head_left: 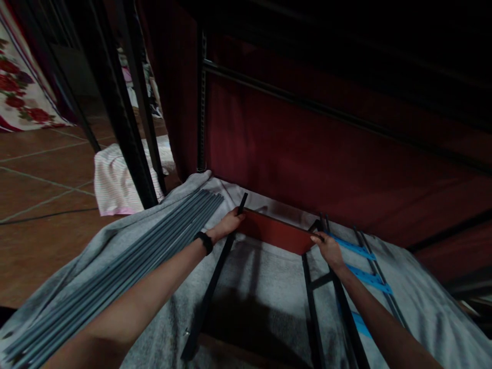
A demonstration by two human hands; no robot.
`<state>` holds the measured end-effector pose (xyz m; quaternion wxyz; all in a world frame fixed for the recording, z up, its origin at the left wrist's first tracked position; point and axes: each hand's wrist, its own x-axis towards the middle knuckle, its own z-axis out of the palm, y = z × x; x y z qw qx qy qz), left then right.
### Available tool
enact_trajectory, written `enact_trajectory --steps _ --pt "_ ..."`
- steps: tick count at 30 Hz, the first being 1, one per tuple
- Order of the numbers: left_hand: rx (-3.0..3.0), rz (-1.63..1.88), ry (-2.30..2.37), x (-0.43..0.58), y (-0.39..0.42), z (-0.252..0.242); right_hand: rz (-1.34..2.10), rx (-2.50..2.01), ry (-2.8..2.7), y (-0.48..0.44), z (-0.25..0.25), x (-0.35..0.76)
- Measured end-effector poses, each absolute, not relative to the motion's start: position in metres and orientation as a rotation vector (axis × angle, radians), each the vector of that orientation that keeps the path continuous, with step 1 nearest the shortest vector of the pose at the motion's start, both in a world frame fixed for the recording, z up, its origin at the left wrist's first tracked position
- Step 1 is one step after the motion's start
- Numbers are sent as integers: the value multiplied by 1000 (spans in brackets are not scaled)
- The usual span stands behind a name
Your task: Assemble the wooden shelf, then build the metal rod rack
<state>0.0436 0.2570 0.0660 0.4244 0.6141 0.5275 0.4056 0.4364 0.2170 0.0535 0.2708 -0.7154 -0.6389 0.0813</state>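
Observation:
A dark red board point(274, 233) stands on edge on a grey blanket point(265, 287) spread over the floor. My left hand point(227, 224), with a black band on its wrist, is closed on the board's left end. My right hand point(327, 247) is closed on its right end. A black metal bar point(209, 294) lies on the blanket under my left hand. A black ladder-like metal frame point(317, 302) lies under my right hand.
A bundle of several grey metal tubes point(126, 266) lies on the blanket at the left. A frame with blue cross strips point(365, 274) lies at the right. Dark red fabric point(326, 148) on a black rack rises behind. Upright black posts point(126, 138) and striped white cloth point(113, 182) stand on brown tiles.

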Motion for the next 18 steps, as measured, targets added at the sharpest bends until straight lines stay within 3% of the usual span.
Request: enact_trajectory --steps 18 --pt "1546 1007 1273 38 258 65 256 -1813 -1763 217 52 442"
